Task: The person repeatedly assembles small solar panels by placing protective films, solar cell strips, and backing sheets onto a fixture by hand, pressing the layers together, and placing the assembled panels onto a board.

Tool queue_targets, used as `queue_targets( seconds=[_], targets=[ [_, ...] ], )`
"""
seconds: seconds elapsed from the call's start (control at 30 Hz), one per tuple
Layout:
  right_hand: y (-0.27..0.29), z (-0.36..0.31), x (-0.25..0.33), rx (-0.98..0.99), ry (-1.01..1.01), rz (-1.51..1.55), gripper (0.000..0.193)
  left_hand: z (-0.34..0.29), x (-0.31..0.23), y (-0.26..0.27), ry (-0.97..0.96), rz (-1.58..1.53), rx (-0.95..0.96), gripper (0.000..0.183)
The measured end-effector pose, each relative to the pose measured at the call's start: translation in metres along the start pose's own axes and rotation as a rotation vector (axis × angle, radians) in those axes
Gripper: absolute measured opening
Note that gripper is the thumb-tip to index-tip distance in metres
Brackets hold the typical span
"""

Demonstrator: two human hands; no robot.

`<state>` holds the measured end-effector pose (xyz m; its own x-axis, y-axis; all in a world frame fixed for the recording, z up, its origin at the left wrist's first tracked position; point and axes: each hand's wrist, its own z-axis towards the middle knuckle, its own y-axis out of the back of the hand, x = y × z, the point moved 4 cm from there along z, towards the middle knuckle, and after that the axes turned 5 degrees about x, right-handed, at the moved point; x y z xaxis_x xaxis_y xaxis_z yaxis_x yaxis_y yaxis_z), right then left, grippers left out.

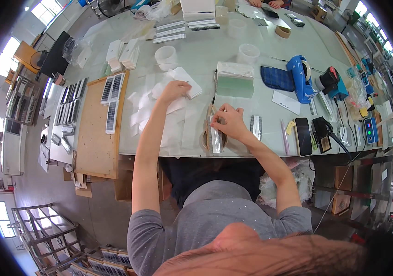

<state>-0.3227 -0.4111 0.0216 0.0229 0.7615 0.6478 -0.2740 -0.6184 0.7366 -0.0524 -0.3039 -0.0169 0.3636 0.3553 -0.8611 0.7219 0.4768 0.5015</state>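
My left hand (pixel 175 90) reaches over a small stack of white sheets (pixel 190 82), its fingers drawn together at the stack's edge. Whether they pinch a sheet is hidden. Loose white film pieces (pixel 143 108) lie scattered beneath and left of that wrist. Closer to the table's front edge, my right hand (pixel 230 121) makes a pinch above a silvery strip (pixel 215 138). What sits between its fingertips is too small to name. The strip lies across a brown ring-shaped piece (pixel 224 139). Right of it rests another grey strip-like part (pixel 256 126).
A green block with a clear cover (pixel 234 85) stands beyond my right hand. Farther right are a blue tape dispenser (pixel 301 78), a blue pouch (pixel 277 78) and a black phone (pixel 303 135). A wooden board (pixel 96 133) holds dark panels at left. Another person's hands (pixel 270 3) show across the table.
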Motion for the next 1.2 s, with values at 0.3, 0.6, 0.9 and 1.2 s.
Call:
queue_targets(
  seconds=[0.3, 0.6, 0.9, 1.2],
  targets=[
    [0.006, -0.001, 0.000, 0.009, -0.006, -0.029, 0.014, -0.026, -0.048, -0.021, -0.153, 0.299, -0.127, 0.038],
    [0.004, -0.002, -0.001, 0.018, -0.019, -0.034, 0.015, 0.000, -0.015, -0.009, -0.140, 0.211, 0.016, 0.032],
    [0.009, -0.001, -0.005, -0.042, 0.003, 0.006, 0.018, -0.120, -0.107, -0.041, -0.393, 0.129, -0.532, 0.017],
    [0.005, -0.031, -0.010, 0.081, -0.340, 0.421, 0.032, -0.225, -0.100, -0.106, -0.647, 0.215, -0.048, 0.018]
  ],
)
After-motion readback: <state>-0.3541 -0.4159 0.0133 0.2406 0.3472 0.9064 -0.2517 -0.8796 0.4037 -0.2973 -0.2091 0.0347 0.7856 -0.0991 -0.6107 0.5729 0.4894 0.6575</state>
